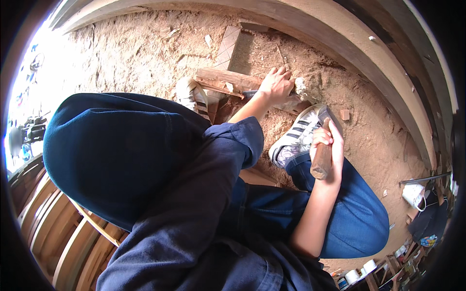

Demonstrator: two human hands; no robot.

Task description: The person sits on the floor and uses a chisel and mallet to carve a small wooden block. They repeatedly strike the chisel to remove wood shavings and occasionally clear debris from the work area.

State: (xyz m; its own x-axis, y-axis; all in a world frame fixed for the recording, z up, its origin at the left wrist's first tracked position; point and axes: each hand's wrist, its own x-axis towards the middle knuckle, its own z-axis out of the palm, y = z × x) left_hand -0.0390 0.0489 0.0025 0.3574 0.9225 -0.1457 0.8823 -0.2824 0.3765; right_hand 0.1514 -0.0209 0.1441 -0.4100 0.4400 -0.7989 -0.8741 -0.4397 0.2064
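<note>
My right hand (331,143) is wrapped round the wooden handle (321,167) of a tool, its butt end toward me. The tool's head is hard to make out beside my right shoe (297,130). My left hand (277,85) reaches ahead, fingers curled down over the right end of a low wooden piece (225,77); what they grip, if anything, is hidden. A short dark-blue bar (249,93) shows beside that wrist. Below lies another wooden piece (292,105), partly covered by the hand. My left shoe (192,97) stands at the wood's left end.
Sawdust and chips cover the ground (145,53). A tile-like strip (227,47) lies beyond the wood, and a small wooden block (344,115) right of my shoe. Long curved-looking timbers (340,43) border the far and right sides. A white bucket (413,195) stands at right; stacked boards (63,237) lie left.
</note>
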